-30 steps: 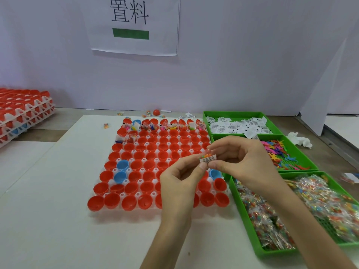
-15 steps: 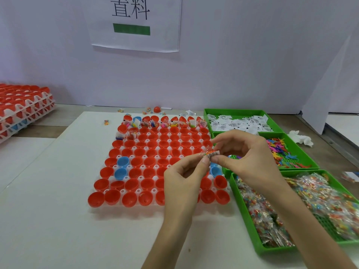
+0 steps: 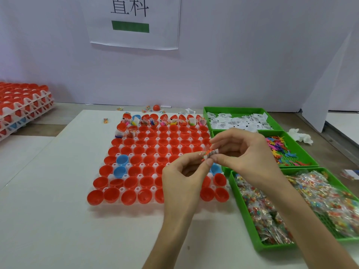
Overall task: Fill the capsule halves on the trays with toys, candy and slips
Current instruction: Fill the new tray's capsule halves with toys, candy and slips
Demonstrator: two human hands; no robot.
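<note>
Red and blue plastic capsule halves sit in the white plastic tray on the white bench. Only the far row and a few next to it look filled, and most are empty. Fingers of the left hand and right hand together pinch a white printed slip with an orange toy over the tray's right side.

A pale wall bearing a printed paper sign stands behind a white tabletop.

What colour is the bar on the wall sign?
Solid green rectangular bar on the white paper sign; head view.
</note>
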